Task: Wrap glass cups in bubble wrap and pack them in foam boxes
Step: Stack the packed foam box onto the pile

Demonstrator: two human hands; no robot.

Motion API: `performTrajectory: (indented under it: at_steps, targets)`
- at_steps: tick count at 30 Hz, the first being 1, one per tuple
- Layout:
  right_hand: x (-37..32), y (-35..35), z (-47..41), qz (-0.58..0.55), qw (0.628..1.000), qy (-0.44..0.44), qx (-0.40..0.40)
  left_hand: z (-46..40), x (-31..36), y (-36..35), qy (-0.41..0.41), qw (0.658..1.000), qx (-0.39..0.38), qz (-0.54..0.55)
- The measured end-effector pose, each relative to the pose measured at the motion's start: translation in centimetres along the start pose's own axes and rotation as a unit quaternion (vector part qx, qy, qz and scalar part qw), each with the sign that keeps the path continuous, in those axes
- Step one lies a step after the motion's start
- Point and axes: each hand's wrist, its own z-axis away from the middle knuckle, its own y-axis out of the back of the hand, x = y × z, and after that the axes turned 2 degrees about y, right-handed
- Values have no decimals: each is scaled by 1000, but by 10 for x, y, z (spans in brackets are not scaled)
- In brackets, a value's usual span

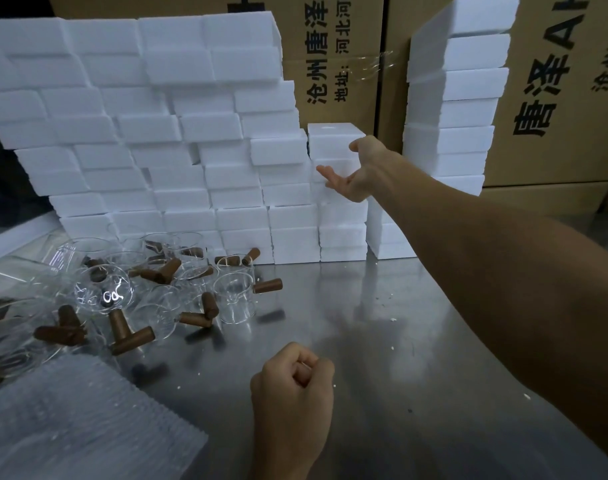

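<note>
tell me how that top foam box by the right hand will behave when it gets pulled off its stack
Probably very light: the foam box looks like plain white foam, and the right hand reaches for it alone. Likely stiff, since its edges stay square. It sits loose atop a narrow column, so a careless tug might shift the boxes beneath.

A packing room or warehouse: white foam boxes (177, 161) stack like a wall on a steel counter (382, 341), backed by large printed cardboard cartons (333, 64) (Chinese lettering), with glass cups (233, 299) and bubble wrap (80, 420) waiting in bulk.
</note>
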Motion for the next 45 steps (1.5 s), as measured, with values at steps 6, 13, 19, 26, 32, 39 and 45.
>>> performTrajectory:
  at_steps: [6, 13, 19, 26, 32, 39, 45]
  targets:
    - [-11, -5, 1, -2, 999, -24, -27, 0, 1, 0, -6, 1000, -2, -9]
    - [-17, -13, -3, 102, 995, -20, 9, -1, 0, -1, 2, 1000, -1, -1]
    - [-25, -16, -8, 101, 993, -50, -23, 0, 2, -2, 2, 1000, 4, -6]
    - [-26, -20, -10, 43, 997, -54, -41, 1, 4, -1, 4, 1000, -5, -17]
    - [-19, -30, -21, 39, 997, -56, -22, 0, 3, -1, -9, 999, -6, -36]
    - [-15, -34, -12, 67, 998, 5, 11, 0, 3, -1, -11, 999, -6, -40]
    - [-11, -26, 20, 17, 999, 34, 28, -4, 0, 0, 11, 1000, -6, -18]
